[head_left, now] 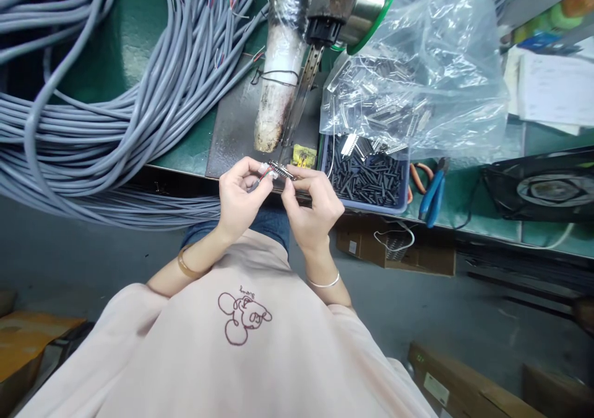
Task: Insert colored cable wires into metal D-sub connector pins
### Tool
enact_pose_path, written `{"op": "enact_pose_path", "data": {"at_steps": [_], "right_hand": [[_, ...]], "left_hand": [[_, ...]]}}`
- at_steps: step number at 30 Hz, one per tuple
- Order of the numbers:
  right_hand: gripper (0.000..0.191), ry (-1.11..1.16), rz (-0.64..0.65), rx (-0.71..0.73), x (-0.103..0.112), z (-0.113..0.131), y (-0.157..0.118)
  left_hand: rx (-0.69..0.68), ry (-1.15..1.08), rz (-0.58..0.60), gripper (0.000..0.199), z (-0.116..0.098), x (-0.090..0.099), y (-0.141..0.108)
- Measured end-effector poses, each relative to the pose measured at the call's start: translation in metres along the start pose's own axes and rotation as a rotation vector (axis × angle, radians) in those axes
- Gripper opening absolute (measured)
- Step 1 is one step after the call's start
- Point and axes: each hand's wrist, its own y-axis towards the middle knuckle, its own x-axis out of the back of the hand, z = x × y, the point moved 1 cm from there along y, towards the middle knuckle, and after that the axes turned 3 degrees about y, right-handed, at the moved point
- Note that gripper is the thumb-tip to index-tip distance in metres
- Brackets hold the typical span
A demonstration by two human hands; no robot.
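Observation:
My left hand [244, 192] pinches the end of a grey cable, whose thin coloured wires [266, 172] show at the fingertips. Between my two hands lies a small multi-pin connector [279, 170], its row of metal pins facing up. The fingers of my right hand [313, 198] are closed on the connector's right end. Just beyond the fingertips are a soldering iron's slotted metal barrel [299, 96] and a scorched white tube [277, 90] tied with dark wire. A small yellow piece [304, 157] sits close to my right fingers. The wire ends are partly covered by my fingers.
Bundles of grey cable [153, 102] fill the left side. A blue bin [371, 206] of black sleeves [364, 177] stands to the right, with a clear bag [445, 65] of connectors over it. Blue-handled pliers [432, 198] and a black fan [542, 186] lie farther right.

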Motion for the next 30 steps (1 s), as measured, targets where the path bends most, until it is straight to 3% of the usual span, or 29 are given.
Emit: {"op": "enact_pose_path", "data": {"at_steps": [9, 12, 16, 30], "right_hand": [[0.017, 0.151, -0.003, -0.205, 0.005, 0.002, -0.003], [0.013, 0.072, -0.027, -0.132, 0.003, 0.003, -0.006], [0.014, 0.012, -0.034, -0.031, 0.000, 0.004, -0.008], [0.022, -0.012, -0.008, 0.025, -0.003, 0.002, 0.003]], "left_hand": [[0.017, -0.062, 0.108, 0.033, -0.005, 0.006, -0.007], [0.031, -0.032, 0.101, 0.033, -0.005, 0.006, -0.008], [0.005, 0.010, 0.008, 0.030, -0.002, 0.005, -0.008], [-0.196, 0.113, -0.054, 0.012, 0.002, 0.001, 0.002]]}}
